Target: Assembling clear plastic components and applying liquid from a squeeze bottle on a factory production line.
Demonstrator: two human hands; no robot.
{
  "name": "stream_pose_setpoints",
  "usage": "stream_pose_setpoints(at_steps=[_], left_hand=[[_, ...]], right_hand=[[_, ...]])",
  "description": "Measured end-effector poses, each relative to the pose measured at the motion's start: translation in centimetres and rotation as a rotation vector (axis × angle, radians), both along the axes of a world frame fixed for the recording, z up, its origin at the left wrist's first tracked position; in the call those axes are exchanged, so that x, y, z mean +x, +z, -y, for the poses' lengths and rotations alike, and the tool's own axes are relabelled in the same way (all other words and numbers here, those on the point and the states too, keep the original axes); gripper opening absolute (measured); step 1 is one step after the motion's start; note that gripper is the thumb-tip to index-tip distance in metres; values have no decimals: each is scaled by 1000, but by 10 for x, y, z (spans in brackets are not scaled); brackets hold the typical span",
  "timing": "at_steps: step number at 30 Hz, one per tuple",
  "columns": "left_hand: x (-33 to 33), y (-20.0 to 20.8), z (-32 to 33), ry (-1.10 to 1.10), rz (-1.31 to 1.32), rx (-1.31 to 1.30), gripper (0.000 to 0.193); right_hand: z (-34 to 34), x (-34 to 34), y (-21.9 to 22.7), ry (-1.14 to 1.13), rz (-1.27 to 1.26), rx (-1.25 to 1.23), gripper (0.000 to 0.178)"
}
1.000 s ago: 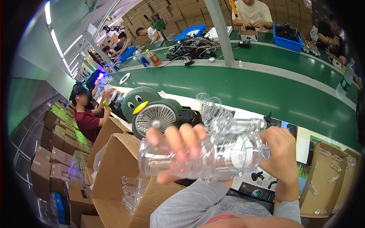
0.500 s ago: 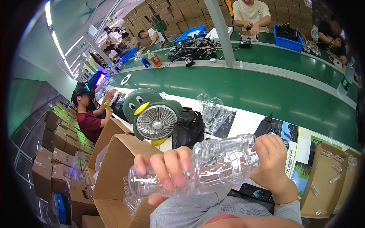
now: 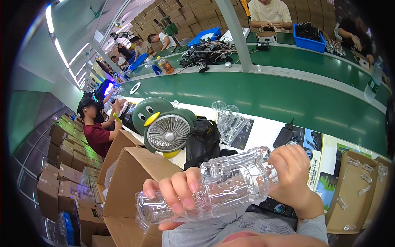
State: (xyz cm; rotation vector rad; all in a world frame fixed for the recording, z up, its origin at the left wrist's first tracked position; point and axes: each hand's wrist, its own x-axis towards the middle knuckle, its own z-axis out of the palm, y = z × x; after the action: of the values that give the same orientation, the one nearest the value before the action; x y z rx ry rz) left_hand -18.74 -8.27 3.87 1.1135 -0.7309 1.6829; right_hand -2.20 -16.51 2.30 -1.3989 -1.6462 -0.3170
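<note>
A clear plastic cylinder (image 3: 230,195) with ridged rings lies almost level in front of my chest. A narrower clear tube (image 3: 234,162) runs along its upper side. My left hand (image 3: 177,195) wraps round the cylinder's left part, fingers over the top and thumb below. At the other end, my right hand (image 3: 294,175) is closed with bent fingers near the end of the narrow tube. A bit of clear plastic shows above its fingertips; how it joins the rest is hidden. Beyond my hands, several similar clear pieces (image 3: 232,123) stand and lie on the table.
An open cardboard box (image 3: 125,185) stands at my left. A shallow carton (image 3: 349,197) with several small clear parts lies at right. Ahead are a green penguin-shaped fan (image 3: 168,136), a black bag (image 3: 201,142) and a green conveyor belt (image 3: 279,99). Co-workers sit left and across.
The clear cylinder and both hands have shifted slightly left and down, with the grip kept. Across the belt, the co-workers' hands have moved a little.
</note>
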Motion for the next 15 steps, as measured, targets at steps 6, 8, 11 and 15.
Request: stream_pose_setpoints(at_steps=[6,8,11,15], left_hand=[[6,0,-6,-63,54,156,54],[4,-1,-10,-63,36,215,53],[0,-3,-19,-82,15,336,52],[2,1,-22,-121,31,489,50]], right_hand=[[6,2,6,-21,-1,-33,28],[9,3,8,-8,20,-66,27],[10,5,8,7,25,-80,26],[10,8,8,21,29,-78,25]])
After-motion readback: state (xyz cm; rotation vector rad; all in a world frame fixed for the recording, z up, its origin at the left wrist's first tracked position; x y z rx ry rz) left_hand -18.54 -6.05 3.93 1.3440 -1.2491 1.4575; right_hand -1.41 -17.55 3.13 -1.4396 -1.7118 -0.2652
